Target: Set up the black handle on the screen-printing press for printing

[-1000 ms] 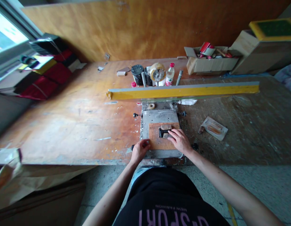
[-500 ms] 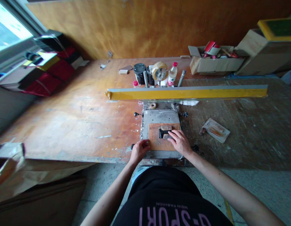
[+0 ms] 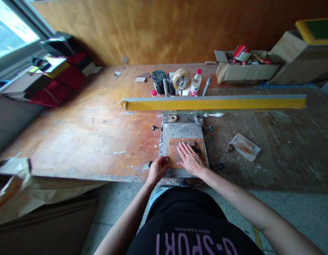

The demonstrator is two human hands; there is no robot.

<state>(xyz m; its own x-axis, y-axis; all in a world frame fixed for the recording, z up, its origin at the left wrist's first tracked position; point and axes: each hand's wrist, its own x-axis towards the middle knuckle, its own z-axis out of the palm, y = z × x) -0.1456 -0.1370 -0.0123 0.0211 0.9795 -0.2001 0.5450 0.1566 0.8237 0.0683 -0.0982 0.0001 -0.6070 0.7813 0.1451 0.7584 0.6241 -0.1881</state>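
My right hand (image 3: pixel 190 158) lies flat with fingers stretched out over a brown board (image 3: pixel 174 161). It covers most of a small black T-shaped piece, and only the black end (image 3: pixel 196 149) shows beside the fingers. A thin pale-brown block (image 3: pixel 190 143) sits just beyond the fingertips on the board. My left hand (image 3: pixel 159 168) rests at the board's left edge with its fingers curled together; whatever they may hold is hidden. Under the board is a grey metal plate (image 3: pixel 183 131), fixed at the front of the worktable.
A long yellow-and-grey bar (image 3: pixel 214 104) spans above the table behind the plate. Behind it stand dark jars (image 3: pixel 159 82), a tape roll (image 3: pixel 182 80) and a red-capped bottle (image 3: pixel 196 83). A clear packet (image 3: pixel 245 146) lies right. Cardboard boxes (image 3: pixel 246 72) stand at back right, stacked boxes (image 3: pixel 55 88) at left.
My right hand has gone from pinching the black piece to lying flat over it, moving slightly left. My left hand stays at the board's edge. The view has shifted slightly.
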